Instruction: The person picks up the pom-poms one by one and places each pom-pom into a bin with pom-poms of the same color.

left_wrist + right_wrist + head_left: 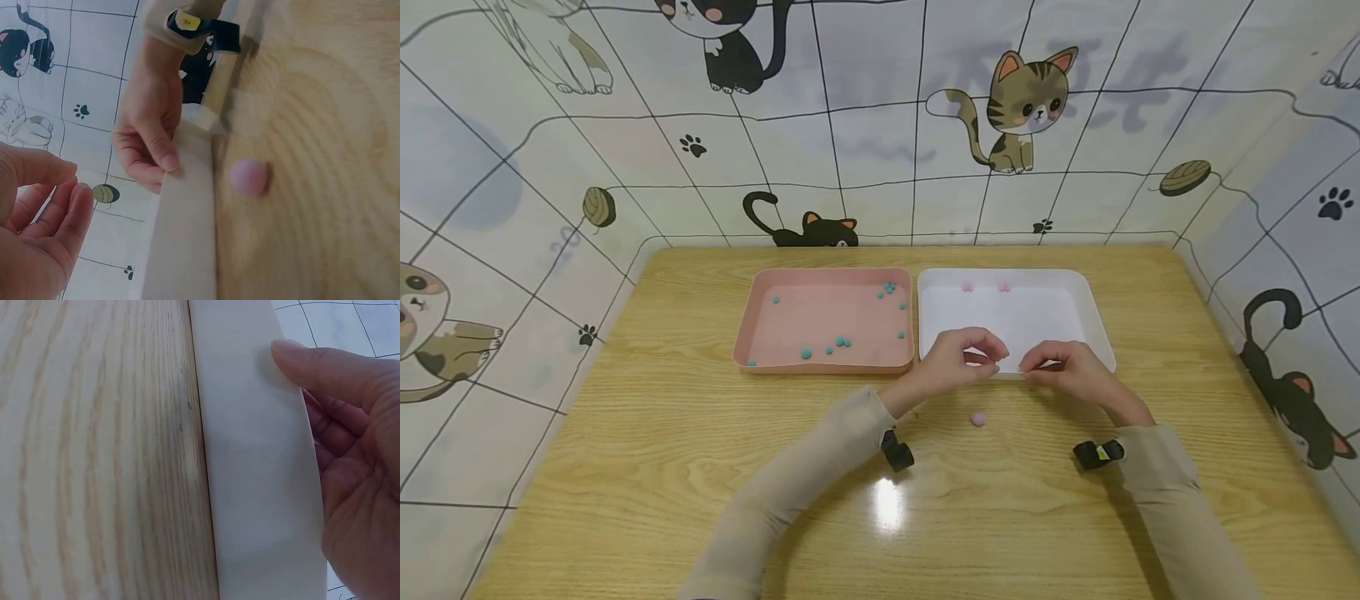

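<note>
Left hand: your left hand is over the near rim of the white tray, fingers curled in toward the thumb. In the left wrist view the fingertips sit close to the thumb with a small gap, and nothing shows between them, so you are holding nothing there that can be seen.
Right hand: your right hand rests on the same near rim. In the right wrist view your thumb lies flat on the outer wall of the tray, and the other fingers curl behind the rim, so you are gripping the tray's edge.
Pink ball: one pink ball lies on the surface just in front of the white tray, between your two wrists and touching neither hand. The left wrist view shows it blurred, just beside the tray wall.
White tray: it stands on the right, side by side with the pink tray, and holds two pink balls near its far wall.
Pink tray: it holds scattered teal balls, several toward its right side.
Surface: a light wooden top carrying both trays, with cat-patterned walls around it.
</note>
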Tool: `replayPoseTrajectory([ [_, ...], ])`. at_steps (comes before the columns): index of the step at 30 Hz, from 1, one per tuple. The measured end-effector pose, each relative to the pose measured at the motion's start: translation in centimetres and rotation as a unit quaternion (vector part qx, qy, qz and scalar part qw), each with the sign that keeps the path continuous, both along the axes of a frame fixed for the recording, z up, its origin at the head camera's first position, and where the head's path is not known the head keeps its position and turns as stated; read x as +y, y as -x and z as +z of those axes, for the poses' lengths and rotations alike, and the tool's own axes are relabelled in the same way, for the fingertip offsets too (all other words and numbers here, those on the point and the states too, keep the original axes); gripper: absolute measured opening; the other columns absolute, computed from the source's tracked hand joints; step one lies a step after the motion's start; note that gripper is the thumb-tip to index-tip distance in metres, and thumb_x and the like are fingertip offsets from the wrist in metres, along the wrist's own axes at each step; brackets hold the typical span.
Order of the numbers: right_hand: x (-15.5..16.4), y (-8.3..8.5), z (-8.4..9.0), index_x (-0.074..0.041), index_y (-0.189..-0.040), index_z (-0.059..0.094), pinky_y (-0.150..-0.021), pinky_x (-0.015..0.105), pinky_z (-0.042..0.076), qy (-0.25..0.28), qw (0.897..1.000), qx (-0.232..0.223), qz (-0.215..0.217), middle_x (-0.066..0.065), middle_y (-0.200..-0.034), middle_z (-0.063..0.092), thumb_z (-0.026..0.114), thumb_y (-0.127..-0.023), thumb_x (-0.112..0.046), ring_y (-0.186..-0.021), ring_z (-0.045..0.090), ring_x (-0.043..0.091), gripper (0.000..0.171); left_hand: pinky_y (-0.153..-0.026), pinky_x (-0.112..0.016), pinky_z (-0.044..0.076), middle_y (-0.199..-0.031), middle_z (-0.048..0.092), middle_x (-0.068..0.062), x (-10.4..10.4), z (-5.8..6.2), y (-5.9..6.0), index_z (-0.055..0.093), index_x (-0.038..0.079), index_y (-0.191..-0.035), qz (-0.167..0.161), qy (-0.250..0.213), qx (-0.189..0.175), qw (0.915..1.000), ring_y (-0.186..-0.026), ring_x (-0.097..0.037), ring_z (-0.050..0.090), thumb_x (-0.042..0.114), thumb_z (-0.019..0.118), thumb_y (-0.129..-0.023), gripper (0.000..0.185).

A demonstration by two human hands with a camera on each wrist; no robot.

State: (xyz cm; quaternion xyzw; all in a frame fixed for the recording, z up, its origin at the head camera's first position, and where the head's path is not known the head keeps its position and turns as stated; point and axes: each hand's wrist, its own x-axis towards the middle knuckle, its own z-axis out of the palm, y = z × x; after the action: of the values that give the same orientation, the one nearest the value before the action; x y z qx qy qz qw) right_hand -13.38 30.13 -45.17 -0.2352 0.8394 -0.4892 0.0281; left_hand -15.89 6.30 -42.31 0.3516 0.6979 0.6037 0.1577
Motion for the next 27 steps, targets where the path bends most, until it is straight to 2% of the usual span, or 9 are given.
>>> replayPoseTrajectory([
  [8, 0.0, 0.0, -0.1, 0.003, -0.085, 0.068, -0.067, 0.015, 0.051, 0.004, 1.000, -0.003, 0.000, 0.012, -0.081, 0.066, 0.068, -0.077, 0.013, -0.076, 0.058, -0.001, 0.012, -0.078, -0.019, 0.051, -0.096, 0.063, -0.021, -0.5, -1.6, -1.5, 0.062, -0.010, -0.096, -0.033, 0.016, 0.004, 0.9993, -0.088, -0.017, 0.060, -0.014, 0.060, -0.081, 0.016],
  [13, 0.1, 0.1, -0.1, 0.003, -0.085, 0.068, -0.067, 0.015, 0.051, 0.002, 1.000, -0.001, -0.001, 0.014, -0.082, 0.066, 0.068, -0.077, 0.012, -0.077, 0.058, -0.002, 0.012, -0.079, -0.018, 0.050, -0.100, 0.062, -0.026, -0.7, -2.6, -2.1, 0.061, -0.011, -0.099, -0.074, 0.037, -0.012, 0.9965, -0.093, -0.031, 0.062, -0.016, 0.058, -0.081, 0.018],
  [15, 0.2, 0.1, -0.2, 0.002, -0.085, 0.068, -0.067, 0.014, 0.050, 0.001, 1.000, 0.001, 0.000, 0.015, -0.082, 0.066, 0.068, -0.077, 0.012, -0.077, 0.058, -0.002, 0.012, -0.078, -0.018, 0.050, -0.100, 0.063, -0.025, -0.7, -2.9, -2.3, 0.061, -0.010, -0.098, -0.084, 0.047, -0.008, 0.9953, -0.093, -0.034, 0.062, -0.016, 0.057, -0.081, 0.019],
  [22, 0.2, 0.0, -0.3, 0.001, -0.084, 0.068, -0.067, 0.014, 0.050, 0.001, 1.000, 0.009, 0.004, 0.014, -0.082, 0.066, 0.069, -0.077, 0.012, -0.077, 0.058, -0.002, 0.013, -0.078, -0.016, 0.049, -0.097, 0.065, -0.018, -0.6, -3.9, -2.5, 0.064, -0.006, -0.095, -0.088, 0.075, 0.053, 0.9919, -0.089, -0.024, 0.062, -0.015, 0.060, -0.078, 0.020],
  [27, 0.1, 0.0, -0.3, 0.000, -0.084, 0.068, -0.067, 0.015, 0.051, 0.001, 1.000, 0.003, 0.002, 0.013, -0.082, 0.066, 0.069, -0.077, 0.011, -0.077, 0.058, -0.001, 0.013, -0.078, -0.013, 0.044, -0.096, 0.067, -0.011, -0.6, -4.5, -2.4, 0.065, -0.002, -0.094, -0.087, 0.101, 0.119, 0.9840, -0.088, -0.011, 0.056, -0.015, 0.060, -0.074, 0.025],
])
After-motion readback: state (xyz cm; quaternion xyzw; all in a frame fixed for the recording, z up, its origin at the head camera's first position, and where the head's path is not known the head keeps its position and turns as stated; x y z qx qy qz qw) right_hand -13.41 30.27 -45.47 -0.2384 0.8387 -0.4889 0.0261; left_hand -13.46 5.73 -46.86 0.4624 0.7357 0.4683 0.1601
